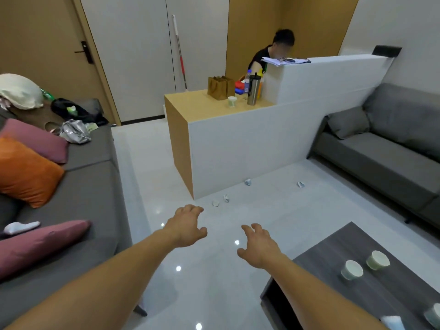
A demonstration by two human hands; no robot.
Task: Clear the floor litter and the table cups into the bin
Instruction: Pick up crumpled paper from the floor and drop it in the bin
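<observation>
**Both hands out, litter ahead on the floor**

Head view: left hand [188, 226] and right hand [258, 245] reach forward, fingers spread, holding nothing. Four crumpled scraps lie beyond on the floor [262, 210]; the nearest scrap [215, 203] sits just past the left hand, which is closer. Cups [352, 270] stand on the dark worktop [333, 253] to the right, one cut off by the frame edge. No bin is visible.

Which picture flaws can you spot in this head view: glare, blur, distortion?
Head view: ceiling lights glare as bright spots on the glossy floor; wide-angle distortion bows the door and walls; the cup at the bottom-right corner smears; both open hands stay fairly sharp.
</observation>
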